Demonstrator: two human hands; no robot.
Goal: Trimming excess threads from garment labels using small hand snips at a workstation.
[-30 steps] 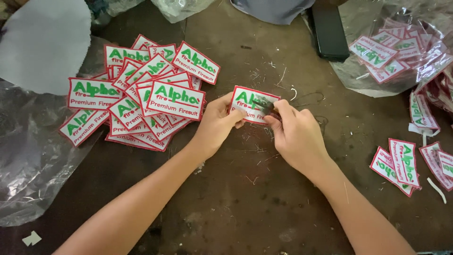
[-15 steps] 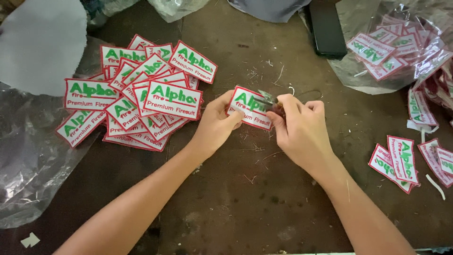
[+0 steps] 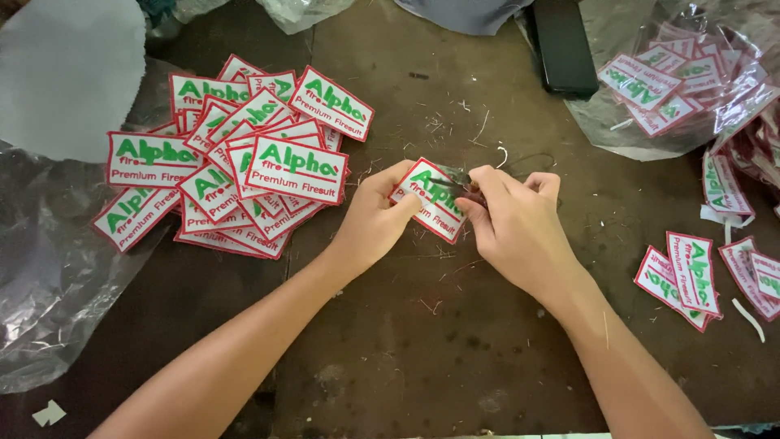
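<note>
So both hands are up around the middle of a dark, scuffed table (image 3: 390, 358). The left hand (image 3: 370, 219) has its fingers curled and the thumb pinching the left edge of a single patch (image 3: 426, 199), a white rectangle with a red border and green and red lettering, held tilted just above the table surface. The right hand (image 3: 516, 223) is closed around a small snipping tool (image 3: 459, 185), whose dark metal tips poke out over the top right part of that patch; can't tell exactly how the blades stand, they're tiny and mostly hidden by the fingers.

Left of the hands there's a messy heap of patches (image 3: 244, 171) of the same kind, overlapping each other every which way. On the far right a smaller bunch of patches (image 3: 691, 276) lies near the table edge, some turned sideways, and above that a clear plastic bag (image 3: 691, 81) is stuffed with more of them. A black flat rectangular object (image 3: 565, 45) lies at the top, just beside that bag. Crumpled clear plastic sheeting (image 3: 49, 276) covers the left side, with a grey piece of sheet (image 3: 65, 73) in the top left corner. Little thread bits (image 3: 455, 122) are scattered on the table above the hands
</note>
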